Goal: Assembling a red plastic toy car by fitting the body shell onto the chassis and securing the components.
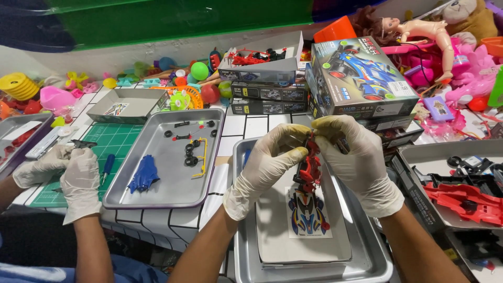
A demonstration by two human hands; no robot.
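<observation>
Your left hand [267,167]: pinched on the red toy car chassis [310,165].
Your right hand [356,160]: clamped on its top.
Handling: light, brittle plastic; grip the side rails.
Below: metal tray [377,262].

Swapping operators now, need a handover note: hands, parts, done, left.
Left hand and right hand, both gloved, share a grip on the red chassis over the near tray. Sticker sheet lies in that tray. Blue body and loose wheels sit in the left tray, unfitted. A co-worker's gloved hands work at the green mat. Done: chassis partly built. Left: wheels, body, stickers.
</observation>
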